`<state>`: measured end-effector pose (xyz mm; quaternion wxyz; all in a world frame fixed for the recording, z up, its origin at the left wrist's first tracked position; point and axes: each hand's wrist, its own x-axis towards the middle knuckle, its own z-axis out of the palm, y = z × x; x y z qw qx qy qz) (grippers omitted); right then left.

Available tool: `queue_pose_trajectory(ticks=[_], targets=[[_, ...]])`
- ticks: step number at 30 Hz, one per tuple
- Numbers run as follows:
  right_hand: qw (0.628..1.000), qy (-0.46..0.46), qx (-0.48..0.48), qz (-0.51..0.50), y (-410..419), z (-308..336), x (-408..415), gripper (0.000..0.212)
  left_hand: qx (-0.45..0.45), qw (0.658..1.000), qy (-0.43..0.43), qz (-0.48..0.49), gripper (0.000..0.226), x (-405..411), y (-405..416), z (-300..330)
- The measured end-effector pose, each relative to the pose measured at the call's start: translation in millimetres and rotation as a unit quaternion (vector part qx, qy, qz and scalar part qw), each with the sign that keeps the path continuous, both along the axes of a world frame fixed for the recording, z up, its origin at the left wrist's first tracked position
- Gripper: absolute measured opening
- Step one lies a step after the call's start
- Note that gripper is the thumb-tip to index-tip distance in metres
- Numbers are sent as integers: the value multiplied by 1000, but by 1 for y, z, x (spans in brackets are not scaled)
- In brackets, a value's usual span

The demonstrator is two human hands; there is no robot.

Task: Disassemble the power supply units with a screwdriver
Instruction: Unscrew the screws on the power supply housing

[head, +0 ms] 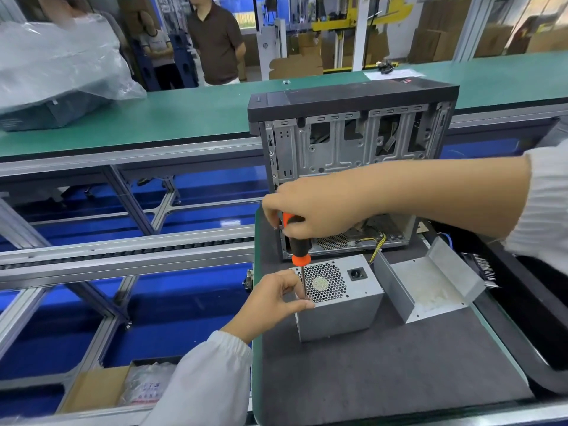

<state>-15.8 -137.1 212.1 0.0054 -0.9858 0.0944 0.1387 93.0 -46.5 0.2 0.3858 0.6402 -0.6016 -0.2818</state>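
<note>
Dark matting (399,364) covers the bench, where a grey power supply (338,315) stands before an open computer case (353,142). Right hand (322,207) grips an upright orange-and-black screwdriver (296,241), while left hand (273,299) pinches its shaft at the unit's top corner.

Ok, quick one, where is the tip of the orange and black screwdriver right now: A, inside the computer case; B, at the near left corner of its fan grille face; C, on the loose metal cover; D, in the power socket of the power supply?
B: the right hand holds the screwdriver upright, its shaft meeting the power supply unit at the fan grille corner, beside the left hand.
</note>
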Motion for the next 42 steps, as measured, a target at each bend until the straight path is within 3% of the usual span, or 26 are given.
queue_pose_trajectory(ticks=[2, 4, 6, 10, 13, 16, 19, 21, 23, 26, 27, 29, 31, 33, 35, 38, 42], targets=[[997, 48, 52, 16, 0, 9, -1, 30, -3, 1000, -5, -1, 23, 0, 0, -1], [996, 59, 57, 23, 1, 12, -2, 33, -1, 1000, -10, -19, 17, 1, -1, -2], [998, 34, 50, 31, 3, 8, -1, 26, -1, 1000, -8, -25, 11, 2, -2, -3], [989, -56, 103, -87, 7, -1, 1, 65, -1, 1000, -23, -14, 15, 0, -4, -5], [988, -94, -7, -120, 9, -10, 0, 73, -4, 1000, -21, -5, 19, 0, -4, -7], [982, -99, -114, -111, 5, -8, 1, 71, -8, 1000, 6, -5, 20, -2, -4, -7], [992, 14, -83, -96, 2, 1, 2, 63, -5, 999, 37, -21, 19, -2, -2, -6], [996, 33, -70, -51, -3, 6, 3, 42, 6, 999, 41, -31, 16, 3, -1, -3], [998, 38, 22, -38, -6, 11, -1, 8, 13, 998, 38, -38, 13, 9, 0, -1], [987, 44, 148, -54, -5, 11, -7, 17, 18, 998, 39, -50, 10, 10, 1, 1], [986, 24, 156, -53, -4, 8, -7, 16, 17, 998, 43, -51, 9, 9, 1, 1], [985, -22, 145, -87, 1, 2, -8, 43, 10, 998, 40, -47, 8, 9, 0, 1], [983, -73, 111, -129, 5, -5, -5, 56, 6, 999, 27, -43, 8, 8, 1, 0], [988, -107, 38, -107, 5, -11, -1, 49, 6, 999, 27, -36, 11, 8, 1, -3], [993, -86, 17, -79, 4, -11, 0, 30, 1, 999, 26, -24, 14, 6, 1, -4], [994, -46, 65, -78, 1, 0, -7, 27, -14, 1000, 21, -16, 19, 4, 1, -8], [979, -88, 163, -88, 3, -1, -9, 26, -5, 1000, -15, -13, 22, 1, 1, -12]])
